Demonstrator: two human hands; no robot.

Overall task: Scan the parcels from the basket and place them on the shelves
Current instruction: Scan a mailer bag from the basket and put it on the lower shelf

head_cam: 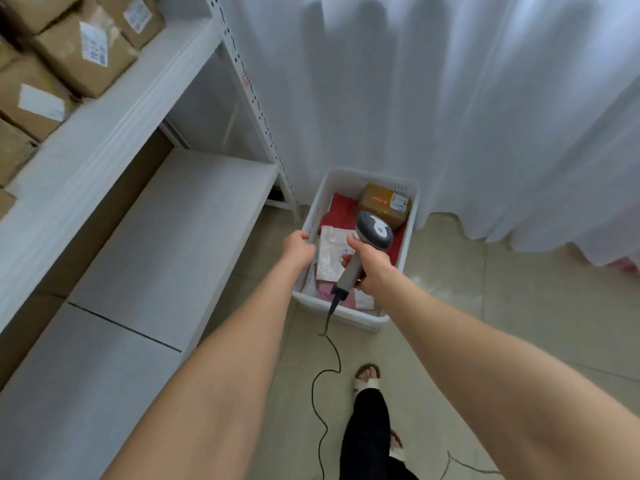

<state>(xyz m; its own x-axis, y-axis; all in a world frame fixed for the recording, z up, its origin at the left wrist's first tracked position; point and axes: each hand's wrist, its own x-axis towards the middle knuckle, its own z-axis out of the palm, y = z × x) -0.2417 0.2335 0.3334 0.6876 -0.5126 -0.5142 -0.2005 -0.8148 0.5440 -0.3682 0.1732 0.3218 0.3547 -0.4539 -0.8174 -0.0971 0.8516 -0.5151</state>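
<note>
Item 1: white plastic basket, on the tiled floor just right of the view's centre, against the white curtain that fills 12 to 3 o'clock.

Contents:
- A cardboard box sits in the basket's 1 o'clock corner. A red scan line crosses its top and it carries a white label, whose print is too small for us to read.
- A red parcel lies at 11 o'clock.
- A pale bubble mailer lies in the middle.
- A pink packet lies at 7 o'clock.

Item 2: grey handheld scanner, head over the basket. We see no brand on it. Its black cable trails toward 6 o'clock.

Item 3: right hand, wrapped round the scanner's handle.

Item 4: left hand, fingers curled over the basket's 9 o'clock rim, grasping it.

Item 5: white metal shelves, at 9 o'clock of the view.

Item 6: brown cartons, stacked on the upper shelf at 10 o'clock. Their white labels are blurred and we cannot read them.

Item 7: a sandalled foot, at 6 o'clock.
</note>
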